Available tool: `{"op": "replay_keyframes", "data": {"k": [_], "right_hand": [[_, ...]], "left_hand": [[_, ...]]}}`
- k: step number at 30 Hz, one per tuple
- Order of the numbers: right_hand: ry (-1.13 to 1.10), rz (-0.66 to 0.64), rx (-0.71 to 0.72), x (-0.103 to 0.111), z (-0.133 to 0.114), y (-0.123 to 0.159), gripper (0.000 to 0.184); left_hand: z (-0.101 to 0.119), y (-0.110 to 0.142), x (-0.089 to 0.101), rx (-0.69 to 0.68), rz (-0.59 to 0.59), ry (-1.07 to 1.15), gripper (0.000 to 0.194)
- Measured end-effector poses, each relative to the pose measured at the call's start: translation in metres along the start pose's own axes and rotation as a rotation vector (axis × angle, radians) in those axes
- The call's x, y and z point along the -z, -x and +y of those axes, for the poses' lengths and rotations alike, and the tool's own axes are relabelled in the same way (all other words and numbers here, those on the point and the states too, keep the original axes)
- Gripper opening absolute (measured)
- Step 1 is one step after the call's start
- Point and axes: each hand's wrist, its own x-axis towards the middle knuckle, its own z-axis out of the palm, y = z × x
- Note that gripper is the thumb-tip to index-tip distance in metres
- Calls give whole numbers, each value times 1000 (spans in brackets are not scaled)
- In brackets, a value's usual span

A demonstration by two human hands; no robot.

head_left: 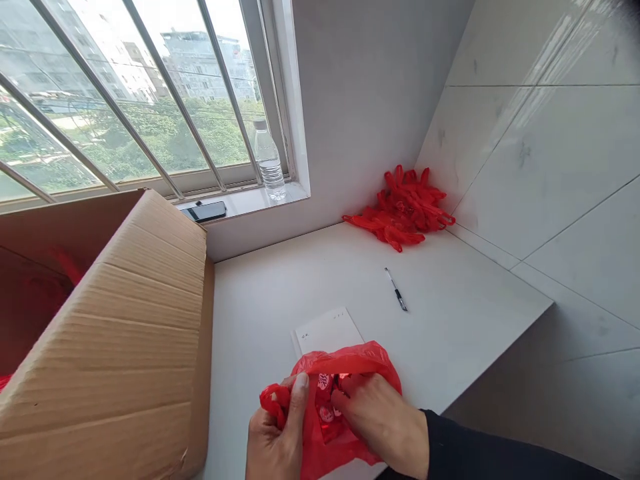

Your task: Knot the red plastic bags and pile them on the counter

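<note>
R fingers in bag, by red pkts

viewed from my remote post: on the white table, i note a pale notebook bearing small dark marks along its far edge, too small for me to read; its near part is hidden from me. to its right, apart from it, lies a slim pen with a black section. on the window sill, i observe a clear bottle, upright and capped, partly filled, and a dark phone lying flat. slanting bars cross my view of buildings and greenery. right: glossy tiled wall.
</note>
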Motion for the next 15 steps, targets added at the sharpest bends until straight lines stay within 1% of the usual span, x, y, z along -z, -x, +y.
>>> {"op": "replay_keyframes", "data": {"k": [4,8,12,15], "right_hand": [[51,42,-64,13,-2,8,21],[64,26,-48,19,0,16,20],[115,-22,-94,11,8,18,25],[97,-20,-129,2,13,16,28]], "left_hand": [[1,1,0,-5,6,-2,46],[-3,0,2,2,-10,-17,45],[-6,1,0,-14,-75,-56,39],[-7,4,-5,-26,-96,-57,35]]}}
